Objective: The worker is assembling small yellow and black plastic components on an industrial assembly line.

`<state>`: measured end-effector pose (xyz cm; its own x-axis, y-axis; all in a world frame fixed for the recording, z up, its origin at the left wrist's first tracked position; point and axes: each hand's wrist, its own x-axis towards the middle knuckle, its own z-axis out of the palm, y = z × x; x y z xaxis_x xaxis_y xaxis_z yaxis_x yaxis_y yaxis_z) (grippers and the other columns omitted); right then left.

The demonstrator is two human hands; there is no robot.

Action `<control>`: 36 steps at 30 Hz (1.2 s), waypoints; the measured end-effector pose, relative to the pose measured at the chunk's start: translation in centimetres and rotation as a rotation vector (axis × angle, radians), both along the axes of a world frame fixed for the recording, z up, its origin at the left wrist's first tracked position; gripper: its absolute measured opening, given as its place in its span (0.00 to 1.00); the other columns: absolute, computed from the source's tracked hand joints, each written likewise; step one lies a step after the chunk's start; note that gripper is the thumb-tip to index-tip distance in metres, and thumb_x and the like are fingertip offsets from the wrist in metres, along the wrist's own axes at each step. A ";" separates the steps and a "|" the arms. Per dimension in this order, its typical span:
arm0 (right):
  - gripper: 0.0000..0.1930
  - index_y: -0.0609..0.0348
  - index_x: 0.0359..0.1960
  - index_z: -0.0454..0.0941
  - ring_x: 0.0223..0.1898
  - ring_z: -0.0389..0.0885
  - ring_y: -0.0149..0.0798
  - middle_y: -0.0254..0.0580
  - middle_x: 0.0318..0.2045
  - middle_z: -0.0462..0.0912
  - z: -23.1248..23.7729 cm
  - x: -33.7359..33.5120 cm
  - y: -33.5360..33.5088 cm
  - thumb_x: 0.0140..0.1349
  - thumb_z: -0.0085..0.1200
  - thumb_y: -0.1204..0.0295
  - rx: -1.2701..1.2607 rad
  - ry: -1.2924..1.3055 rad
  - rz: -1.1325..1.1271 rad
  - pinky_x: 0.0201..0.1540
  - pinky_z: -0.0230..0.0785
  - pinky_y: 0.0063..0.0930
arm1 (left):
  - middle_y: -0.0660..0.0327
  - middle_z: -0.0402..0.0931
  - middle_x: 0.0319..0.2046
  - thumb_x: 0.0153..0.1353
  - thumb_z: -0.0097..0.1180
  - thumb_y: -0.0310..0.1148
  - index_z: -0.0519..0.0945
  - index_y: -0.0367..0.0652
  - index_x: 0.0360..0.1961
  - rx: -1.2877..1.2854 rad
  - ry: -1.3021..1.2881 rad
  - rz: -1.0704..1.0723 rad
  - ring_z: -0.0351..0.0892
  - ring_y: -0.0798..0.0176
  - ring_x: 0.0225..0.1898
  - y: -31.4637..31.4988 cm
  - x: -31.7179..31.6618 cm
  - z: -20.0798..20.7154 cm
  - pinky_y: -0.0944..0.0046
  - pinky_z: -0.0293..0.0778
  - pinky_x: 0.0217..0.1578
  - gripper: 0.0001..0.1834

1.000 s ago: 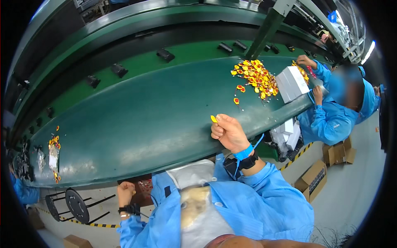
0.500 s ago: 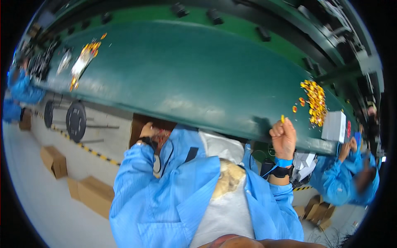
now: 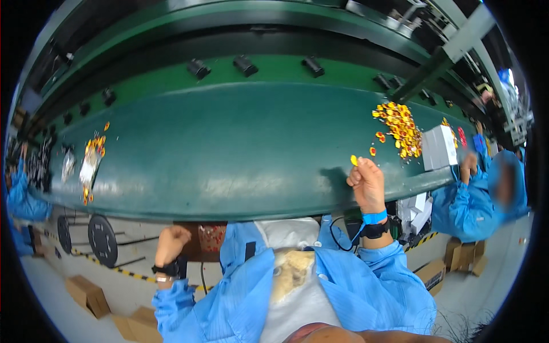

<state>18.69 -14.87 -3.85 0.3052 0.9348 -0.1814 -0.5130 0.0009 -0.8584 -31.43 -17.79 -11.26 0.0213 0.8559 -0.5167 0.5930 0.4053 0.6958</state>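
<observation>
My right hand is raised over the near edge of the green work surface. A small flat yellow piece is pinched between its thumb and fingertips. Beyond it, to the right, spreads a pile of small yellow-and-red pieces, with a few loose ones beside it. My left hand is below the surface's edge, its fingers curled together; anything in them is hidden. Next to it is an open brown box with small red-and-white items inside.
A white box stands right of the pile, near a co-worker in a blue smock. At the left lie a clear bag and a white packet among yellow pieces. Black blocks line the far side. A stool stands lower left.
My left hand has come out of the brown box and moved left, away from the red-and-white items. My right hand keeps its pinch on the yellow piece. The view has shifted.
</observation>
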 end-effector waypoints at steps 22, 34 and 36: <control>0.08 0.61 0.26 0.74 0.21 0.62 0.17 0.23 0.18 0.68 -3.0 1.8 1.2 0.61 0.55 0.72 0.043 -0.552 -0.147 0.21 0.55 0.16 | 0.54 0.77 0.30 0.56 0.61 0.35 0.75 0.32 0.36 0.033 -0.799 0.097 0.79 0.62 0.23 36.8 44.8 7.3 0.73 0.59 0.12 0.15; 0.09 0.62 0.25 0.74 0.19 0.62 0.17 0.24 0.16 0.68 -2.8 1.7 1.2 0.60 0.56 0.72 0.040 -0.625 -0.127 0.20 0.55 0.16 | 0.63 0.75 0.21 0.57 0.59 0.27 0.73 0.41 0.26 0.202 -0.958 -0.223 0.71 0.72 0.15 33.1 45.5 8.9 0.76 0.63 0.13 0.07; 0.09 0.61 0.24 0.73 0.19 0.62 0.17 0.24 0.16 0.68 -3.3 1.9 1.2 0.61 0.55 0.72 0.055 -0.613 -0.158 0.20 0.55 0.16 | 0.63 0.76 0.22 0.58 0.57 0.27 0.74 0.40 0.28 0.225 -0.978 -0.290 0.76 0.71 0.20 29.7 43.6 10.5 0.76 0.71 0.18 0.05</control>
